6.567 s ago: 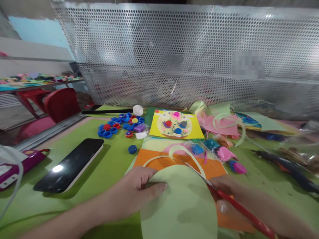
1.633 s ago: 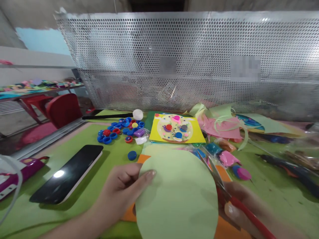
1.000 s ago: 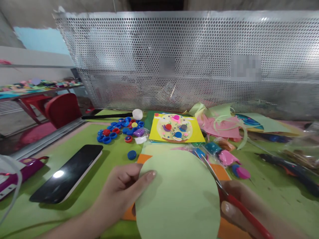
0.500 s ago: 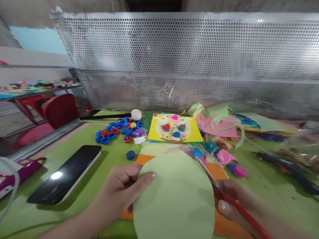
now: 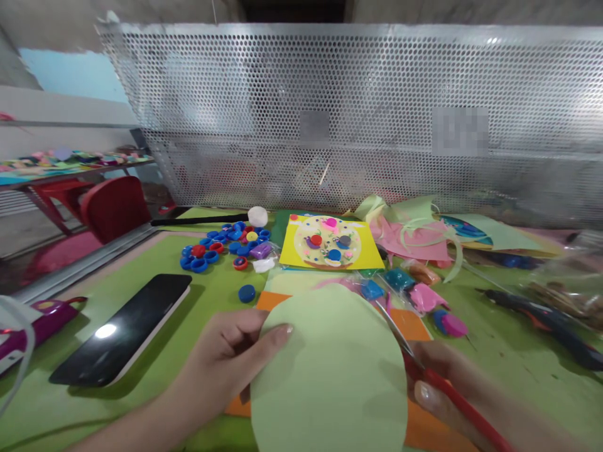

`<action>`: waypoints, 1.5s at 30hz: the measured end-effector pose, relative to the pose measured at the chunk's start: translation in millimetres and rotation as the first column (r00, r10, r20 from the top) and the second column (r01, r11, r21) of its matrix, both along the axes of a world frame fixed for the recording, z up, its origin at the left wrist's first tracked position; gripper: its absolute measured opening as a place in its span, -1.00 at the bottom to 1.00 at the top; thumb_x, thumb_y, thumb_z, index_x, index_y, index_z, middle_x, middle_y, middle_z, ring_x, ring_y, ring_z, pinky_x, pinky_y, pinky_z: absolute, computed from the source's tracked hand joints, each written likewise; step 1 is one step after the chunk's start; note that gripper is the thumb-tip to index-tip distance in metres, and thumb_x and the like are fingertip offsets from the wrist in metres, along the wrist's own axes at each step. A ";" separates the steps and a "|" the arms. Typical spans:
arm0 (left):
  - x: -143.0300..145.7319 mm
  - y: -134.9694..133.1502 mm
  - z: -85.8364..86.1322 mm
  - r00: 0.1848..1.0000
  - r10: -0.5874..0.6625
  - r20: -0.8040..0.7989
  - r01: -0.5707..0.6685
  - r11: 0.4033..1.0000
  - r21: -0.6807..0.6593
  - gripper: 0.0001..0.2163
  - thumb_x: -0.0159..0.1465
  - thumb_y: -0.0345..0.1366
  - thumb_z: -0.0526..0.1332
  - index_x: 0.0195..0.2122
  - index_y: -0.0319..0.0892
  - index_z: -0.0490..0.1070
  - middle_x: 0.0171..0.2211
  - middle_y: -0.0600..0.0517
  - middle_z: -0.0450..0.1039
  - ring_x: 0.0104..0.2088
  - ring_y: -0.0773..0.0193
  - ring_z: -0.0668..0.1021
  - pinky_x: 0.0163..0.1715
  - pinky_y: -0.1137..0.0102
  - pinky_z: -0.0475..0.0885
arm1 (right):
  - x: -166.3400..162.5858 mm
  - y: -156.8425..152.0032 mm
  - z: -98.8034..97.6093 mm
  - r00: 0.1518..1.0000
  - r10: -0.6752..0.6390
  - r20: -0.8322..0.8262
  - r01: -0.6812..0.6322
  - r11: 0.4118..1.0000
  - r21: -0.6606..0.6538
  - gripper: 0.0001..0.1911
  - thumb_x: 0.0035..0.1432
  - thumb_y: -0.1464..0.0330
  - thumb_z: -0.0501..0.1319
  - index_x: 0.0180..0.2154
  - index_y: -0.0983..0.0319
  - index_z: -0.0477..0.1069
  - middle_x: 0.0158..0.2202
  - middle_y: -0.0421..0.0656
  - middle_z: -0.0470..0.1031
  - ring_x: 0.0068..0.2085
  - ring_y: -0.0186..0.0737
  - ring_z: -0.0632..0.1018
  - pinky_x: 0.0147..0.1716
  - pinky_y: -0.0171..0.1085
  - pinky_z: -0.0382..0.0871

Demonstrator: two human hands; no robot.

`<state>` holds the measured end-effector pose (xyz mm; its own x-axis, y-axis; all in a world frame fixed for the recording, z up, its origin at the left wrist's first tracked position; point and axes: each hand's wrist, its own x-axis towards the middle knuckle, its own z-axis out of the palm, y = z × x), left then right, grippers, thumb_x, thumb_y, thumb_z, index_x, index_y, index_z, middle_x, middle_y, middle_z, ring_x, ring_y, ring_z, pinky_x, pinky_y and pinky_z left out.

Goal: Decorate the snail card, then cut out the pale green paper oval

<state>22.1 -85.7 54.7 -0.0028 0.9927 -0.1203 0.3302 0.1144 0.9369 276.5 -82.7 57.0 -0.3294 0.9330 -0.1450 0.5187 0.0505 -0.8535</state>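
My left hand (image 5: 230, 361) pinches the left edge of a light green paper oval (image 5: 330, 376), thumb on top, and holds it up over an orange sheet (image 5: 414, 427). At the oval's right edge, my right hand (image 5: 452, 392) grips red-handled scissors (image 5: 438, 386). Their blades (image 5: 393, 329) point up and away along the paper's rim. Part of my right hand is hidden behind the oval.
A black phone (image 5: 122, 326) lies at the left on the green table (image 5: 198, 301). Behind are several bottle caps (image 5: 221, 242), a yellow craft card (image 5: 330, 242), clay packets (image 5: 414, 292), paper scraps (image 5: 414, 232) and a glue gun (image 5: 546, 317). A perforated metal screen (image 5: 358, 113) stands at the back.
Since the oldest frame the offcut strip has come away and the green piece is a clean oval, turned and lifted. Over the last second the scissors stay at its right edge.
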 end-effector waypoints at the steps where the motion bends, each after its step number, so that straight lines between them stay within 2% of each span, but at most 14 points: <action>1: 0.2 -0.4 0.5 1.000 -0.009 -0.005 0.009 1.000 0.005 -0.67 0.04 -0.11 0.17 -0.74 -0.12 0.14 -0.80 0.22 0.11 -0.79 0.45 0.26 -0.82 0.56 0.19 | 0.8 0.8 -0.4 1.000 0.019 0.008 -0.019 1.000 -0.002 -0.57 -0.05 -0.05 0.13 -0.46 0.18 0.43 -0.50 -0.14 0.47 -0.33 -0.04 0.52 -0.39 -0.21 0.44; 5: 1.5 -1.3 1.8 1.000 -0.011 -0.017 0.011 1.000 0.023 -0.68 0.04 -0.13 0.17 -0.75 -0.12 0.14 -0.80 0.22 0.10 -0.79 0.44 0.26 -0.83 0.56 0.18 | 0.2 0.7 -1.1 0.999 0.018 0.033 -0.018 1.000 -0.009 -0.60 -0.02 -0.02 0.10 -0.46 0.17 0.44 -0.45 -0.13 0.51 -0.38 -0.08 0.52 -0.41 -0.20 0.43; 10: 0.5 -0.5 -1.3 1.000 -0.002 0.002 0.002 1.000 0.015 -0.67 0.04 -0.10 0.19 -0.74 -0.14 0.18 -0.80 0.21 0.12 -0.79 0.44 0.27 -0.82 0.56 0.18 | -2.5 -1.2 -2.1 0.999 -0.048 0.003 0.047 0.998 0.038 -0.63 -0.05 0.01 0.14 -0.52 0.16 0.45 -0.50 -0.14 0.51 -0.42 -0.09 0.51 -0.45 -0.22 0.43; 15: -2.5 -0.1 -5.2 0.999 -0.051 -0.009 0.051 0.999 -0.016 -0.66 0.08 -0.05 0.14 -0.69 -0.16 0.23 -0.77 0.20 0.15 -0.77 0.43 0.28 -0.78 0.55 0.21 | -0.1 0.2 -3.4 1.000 -0.021 0.017 0.020 0.998 0.052 -0.56 -0.07 -0.06 0.13 -0.53 0.17 0.47 -0.57 -0.13 0.47 -0.45 -0.09 0.50 -0.51 -0.24 0.40; 22: -2.9 0.6 -2.2 0.989 -0.131 -0.064 0.129 0.991 -0.032 -0.66 0.08 -0.07 0.11 -0.71 -0.12 0.13 -0.78 0.22 0.08 -0.78 0.45 0.23 -0.80 0.55 0.11 | -0.3 -2.1 -3.5 0.999 -0.029 0.041 0.025 0.995 0.092 -0.61 -0.05 0.00 0.12 -0.49 0.17 0.44 -0.54 -0.13 0.47 -0.49 -0.12 0.48 -0.54 -0.25 0.39; 25: -0.7 0.1 1.5 0.990 -0.126 -0.065 0.123 0.991 -0.046 -0.67 0.08 -0.07 0.11 -0.70 -0.14 0.16 -0.78 0.22 0.09 -0.78 0.47 0.21 -0.80 0.56 0.09 | 2.0 0.4 -9.0 0.997 -0.037 0.062 0.029 0.992 0.125 -0.63 -0.03 0.02 0.11 -0.51 0.17 0.44 -0.54 -0.14 0.47 -0.52 -0.16 0.47 -0.56 -0.26 0.38; 28: 0.9 -1.0 3.6 0.992 -0.102 -0.079 0.097 0.993 -0.060 -0.68 0.08 -0.07 0.11 -0.70 -0.15 0.18 -0.77 0.22 0.09 -0.78 0.48 0.19 -0.80 0.57 0.10 | 5.2 3.6 -14.1 0.996 0.025 0.086 -0.038 0.989 0.143 -0.59 -0.03 -0.01 0.11 -0.53 0.18 0.44 -0.58 -0.13 0.45 -0.52 -0.16 0.46 -0.59 -0.29 0.37; 32: 1.6 -1.8 3.8 0.988 -0.139 -0.073 0.134 0.989 -0.061 -0.67 0.07 -0.06 0.10 -0.70 -0.13 0.14 -0.77 0.23 0.06 -0.77 0.47 0.19 -0.79 0.56 0.09 | 5.6 3.5 -11.8 0.993 0.064 0.094 -0.074 0.991 0.111 -0.53 -0.01 -0.05 0.06 -0.50 0.20 0.44 -0.53 -0.11 0.45 -0.51 -0.17 0.45 -0.59 -0.31 0.34; 39: 3.0 -1.1 5.3 0.985 -0.128 -0.116 0.119 0.989 -0.085 -0.66 0.05 -0.06 0.10 -0.71 -0.12 0.06 -0.73 0.26 -0.07 -0.73 0.48 0.12 -0.76 0.56 -0.01 | 5.1 4.7 -1.2 0.980 0.171 0.100 -0.170 0.985 -0.021 -0.48 0.01 -0.09 0.04 -0.43 0.23 0.44 -0.43 -0.08 0.47 -0.36 -0.10 0.47 -0.41 -0.26 0.37; 42: 3.3 -1.0 5.6 0.983 -0.146 -0.112 0.135 0.985 -0.107 -0.66 0.05 -0.04 0.09 -0.70 -0.11 0.05 -0.74 0.26 -0.06 -0.73 0.48 0.12 -0.77 0.56 0.02 | 8.3 5.8 -4.3 0.974 0.168 0.153 -0.167 0.986 -0.023 -0.44 0.01 -0.11 0.01 -0.39 0.24 0.45 -0.45 -0.06 0.47 -0.34 -0.06 0.47 -0.40 -0.23 0.36; 45: 5.2 -2.3 7.6 0.984 -0.143 -0.104 0.129 0.983 -0.131 -0.67 0.05 -0.02 0.06 -0.70 -0.10 0.04 -0.73 0.26 -0.06 -0.72 0.47 0.12 -0.77 0.55 0.04 | 7.6 4.2 -6.0 0.976 0.139 0.167 -0.130 0.989 -0.064 -0.51 -0.02 -0.06 0.07 -0.37 0.23 0.43 -0.42 -0.06 0.49 -0.35 -0.07 0.48 -0.42 -0.24 0.36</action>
<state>27.3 -88.0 62.2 0.1104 0.9624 -0.2481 0.4529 0.1735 0.8745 284.1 -78.5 51.0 -0.4180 0.8714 -0.2569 0.6480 0.0878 -0.7566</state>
